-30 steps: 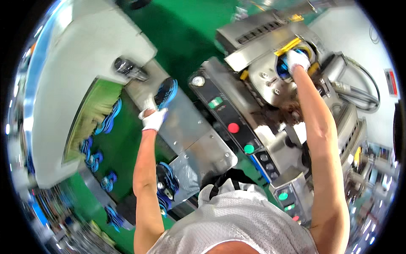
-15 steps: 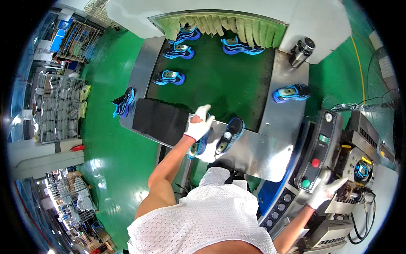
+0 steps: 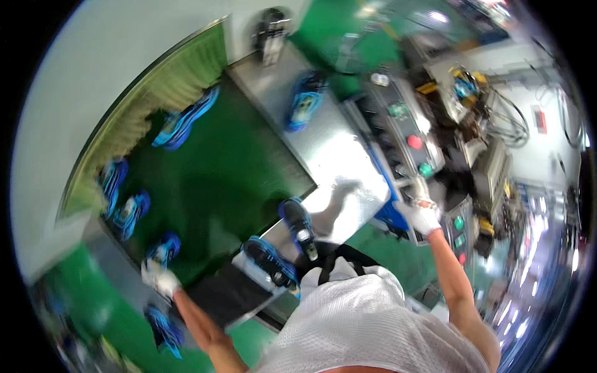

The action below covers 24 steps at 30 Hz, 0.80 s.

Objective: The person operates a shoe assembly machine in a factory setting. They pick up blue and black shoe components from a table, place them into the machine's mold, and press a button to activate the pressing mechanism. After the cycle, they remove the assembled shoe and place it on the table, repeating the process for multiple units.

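Note:
My left hand (image 3: 160, 280), in a white glove, is stretched to the belt's left side. It is at the near end of a blue and black shoe (image 3: 164, 248); motion blur hides its fingers and whether it grips. My right hand (image 3: 423, 214), also gloved, has its fingers apart beside the control panel (image 3: 398, 133), just below a green button (image 3: 425, 169), holding nothing visible. In front of my body, a black shoe with blue edging (image 3: 298, 222) and another blue and black shoe (image 3: 268, 258) lie at the belt's near edge.
Further shoes lie on the green belt (image 3: 224, 186) near the strip curtain (image 3: 143, 109). One shoe (image 3: 306, 102) rests on the right metal ledge, another (image 3: 163, 328) at the left edge. A steel flask (image 3: 272, 34) stands behind. Machinery (image 3: 491, 168) crowds the right.
The view has swung to the right and is blurred. My left hand has moved from above the near shoes to a shoe on the belt's left side. My right hand stays by the panel.

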Motion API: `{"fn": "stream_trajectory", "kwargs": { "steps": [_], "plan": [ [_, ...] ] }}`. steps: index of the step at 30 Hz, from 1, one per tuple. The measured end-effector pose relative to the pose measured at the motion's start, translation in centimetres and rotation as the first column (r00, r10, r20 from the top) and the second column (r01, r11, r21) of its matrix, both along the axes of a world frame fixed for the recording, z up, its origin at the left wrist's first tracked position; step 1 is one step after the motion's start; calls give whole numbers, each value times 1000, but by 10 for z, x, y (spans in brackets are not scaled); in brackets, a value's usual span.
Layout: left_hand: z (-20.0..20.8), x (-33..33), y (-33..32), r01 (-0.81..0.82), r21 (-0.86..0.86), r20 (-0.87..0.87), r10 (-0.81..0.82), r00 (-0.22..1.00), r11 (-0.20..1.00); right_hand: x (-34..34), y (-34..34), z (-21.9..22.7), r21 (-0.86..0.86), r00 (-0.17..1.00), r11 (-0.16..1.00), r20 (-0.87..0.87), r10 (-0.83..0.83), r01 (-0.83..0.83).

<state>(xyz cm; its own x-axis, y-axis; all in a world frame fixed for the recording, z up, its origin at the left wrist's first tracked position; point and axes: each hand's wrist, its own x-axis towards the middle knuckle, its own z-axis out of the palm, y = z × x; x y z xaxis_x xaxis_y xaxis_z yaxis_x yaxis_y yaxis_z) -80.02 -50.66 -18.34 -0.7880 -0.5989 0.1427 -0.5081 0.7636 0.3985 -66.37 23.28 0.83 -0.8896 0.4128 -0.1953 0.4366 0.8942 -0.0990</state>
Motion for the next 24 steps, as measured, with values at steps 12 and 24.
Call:
{"fn": "stream_trajectory", "kwargs": {
  "steps": [12, 24],
  "plan": [
    [182, -5, 249, 793, 160, -159, -777, 609, 588, -27, -196, 32, -716, 970, 661, -94, 225, -223],
    [344, 139, 665, 615, -59, -659, -433, -616, -786, 196, 6, 138, -852, 581, 253, 72, -811, 459]
  ]
}}
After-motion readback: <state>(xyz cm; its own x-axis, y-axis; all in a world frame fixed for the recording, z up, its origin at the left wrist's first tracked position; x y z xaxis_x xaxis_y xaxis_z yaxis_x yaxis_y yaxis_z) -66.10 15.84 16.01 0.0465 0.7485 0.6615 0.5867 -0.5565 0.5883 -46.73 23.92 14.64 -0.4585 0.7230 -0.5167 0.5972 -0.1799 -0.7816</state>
